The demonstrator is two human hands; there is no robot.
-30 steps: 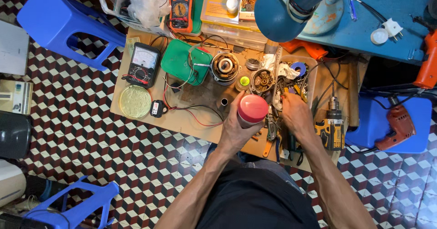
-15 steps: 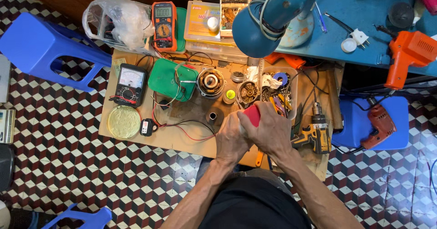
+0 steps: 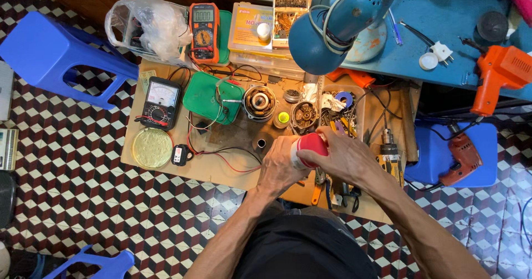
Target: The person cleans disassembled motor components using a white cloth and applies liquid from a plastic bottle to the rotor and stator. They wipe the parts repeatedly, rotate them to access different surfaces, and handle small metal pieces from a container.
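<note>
Over the front edge of a low wooden work board (image 3: 221, 171), both my hands hold a small white container with a red lid (image 3: 310, 144). My left hand (image 3: 279, 167) wraps around the container's body from the left. My right hand (image 3: 338, 156) grips the red lid from the right and above. The container's lower part is hidden behind my fingers. Just beyond my hands lie a round motor part (image 3: 259, 102) with copper windings, a small dark tube (image 3: 261, 143) and red and black wires (image 3: 233, 157).
On the board sit a black analog meter (image 3: 160, 102), a green box (image 3: 208, 97), a round yellowish lid (image 3: 152, 147) and loose hand tools (image 3: 341, 187). An orange multimeter (image 3: 203, 32), a blue desk lamp (image 3: 332, 29), blue stools (image 3: 52, 54) and drills (image 3: 463, 157) surround it.
My right hand has left the tools at the right and closed on the red lid. The container has tipped from upright in my left hand to sideways between both hands. The view has shifted.
</note>
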